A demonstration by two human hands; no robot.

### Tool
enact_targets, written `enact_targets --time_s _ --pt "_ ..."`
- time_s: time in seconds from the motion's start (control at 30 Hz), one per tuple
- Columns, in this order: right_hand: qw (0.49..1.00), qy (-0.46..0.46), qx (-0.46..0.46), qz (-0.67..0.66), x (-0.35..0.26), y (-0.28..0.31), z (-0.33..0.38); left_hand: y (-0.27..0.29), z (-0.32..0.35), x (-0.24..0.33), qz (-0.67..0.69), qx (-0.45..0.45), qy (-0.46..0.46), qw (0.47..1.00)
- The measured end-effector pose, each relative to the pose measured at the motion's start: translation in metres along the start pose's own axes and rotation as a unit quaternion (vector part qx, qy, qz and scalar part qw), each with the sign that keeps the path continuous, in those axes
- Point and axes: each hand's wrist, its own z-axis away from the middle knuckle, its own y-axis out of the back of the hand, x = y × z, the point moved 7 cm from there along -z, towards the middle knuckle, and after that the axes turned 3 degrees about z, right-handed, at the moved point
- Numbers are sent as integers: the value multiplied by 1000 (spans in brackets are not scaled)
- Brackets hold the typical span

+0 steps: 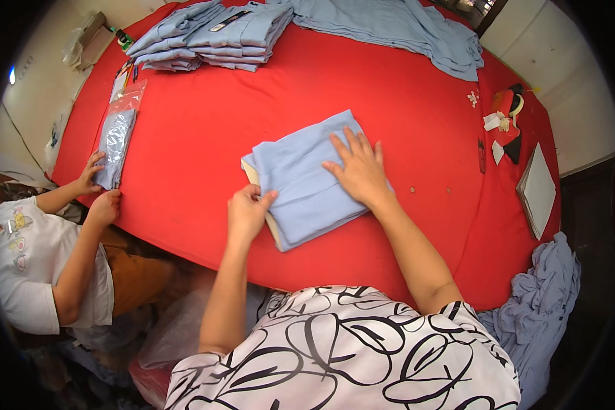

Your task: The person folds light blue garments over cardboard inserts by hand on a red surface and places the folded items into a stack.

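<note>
- Co-worker's hands (pixel 97 188), far left: both rest on a clear plastic bag (pixel 119 133) holding one folded blue garment; the bag lies at the left edge of the red worktop (pixel 205 130). Packing appears under way there.
- Stack of folded shirts (pixel 215 34), top left: several finished pieces, not bagged.
- Left hand (pixel 247 213): fingers curled on the near-left edge of the blue shirt (pixel 304 181), gripping the fold over a pale stiffener board (pixel 275 232).
- Blue shirt: centre of worktop, folded to a compact rectangle; folding judged nearly complete.
- Right hand (pixel 359 171): open flat, fingers spread, pressing the shirt.
- Unfolded blue cloth (pixel 403 27), top right, and a heap (pixel 543 301) beyond the worktop's right edge: work remaining.
</note>
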Motion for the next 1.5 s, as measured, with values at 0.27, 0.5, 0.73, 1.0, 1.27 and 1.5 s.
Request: enact_targets --time_s 0.27,0.5,0.73,1.0,1.27,1.5 --pt "991 120 32 59 -48 -12 9 -68 74 8 121 -158 60 978" --pt "957 281 -76 -14 -79 3 73 -14 38 15 78 -2 -164 983" --pt "927 -177 81 -320 30 73 145 -43 46 -9 100 -217 -61 969" --pt "718 -428 94 -541 42 -5 242 -56 49 -24 209 -257 -10 944" --pt "809 -397 67 -429 40 -8 235 -47 62 -5 3 -288 -135 948" --pt "886 -352 70 -293 38 -4 226 -42 59 -16 50 -212 -202 955"
